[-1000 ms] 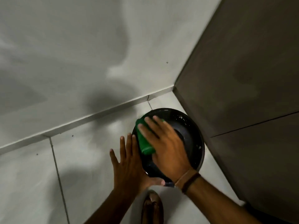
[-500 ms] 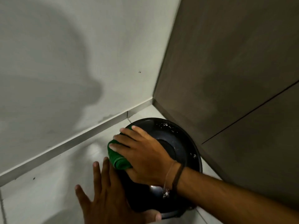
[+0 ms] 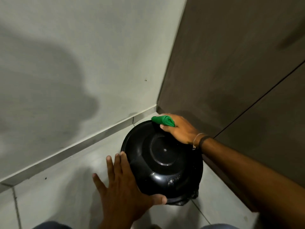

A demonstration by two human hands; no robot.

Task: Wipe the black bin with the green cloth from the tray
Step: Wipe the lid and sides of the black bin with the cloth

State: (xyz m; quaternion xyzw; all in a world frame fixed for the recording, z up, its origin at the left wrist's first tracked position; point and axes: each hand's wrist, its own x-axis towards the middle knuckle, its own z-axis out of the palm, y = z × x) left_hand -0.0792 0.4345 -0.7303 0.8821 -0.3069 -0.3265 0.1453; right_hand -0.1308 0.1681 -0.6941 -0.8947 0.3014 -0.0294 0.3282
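Observation:
The round black bin (image 3: 162, 160) stands on the floor in a corner, seen from above with its glossy domed lid showing. My right hand (image 3: 180, 128) rests on the lid's far edge and holds the folded green cloth (image 3: 163, 120) pressed there. My left hand (image 3: 123, 187) lies flat against the bin's near left side, fingers spread and thumb hooked along the front rim. A black bag edge pokes out under the lid at the lower right.
A pale wall (image 3: 79, 63) with a grey skirting strip (image 3: 69, 151) runs behind the bin on the left. A dark brown panel (image 3: 231, 66) closes the right side. Light floor tiles (image 3: 57, 195) lie in front. My knees show at the bottom edge.
My right hand has slid the green cloth from the lid's left side over to its far edge near the corner. My left hand stays on the bin's side.

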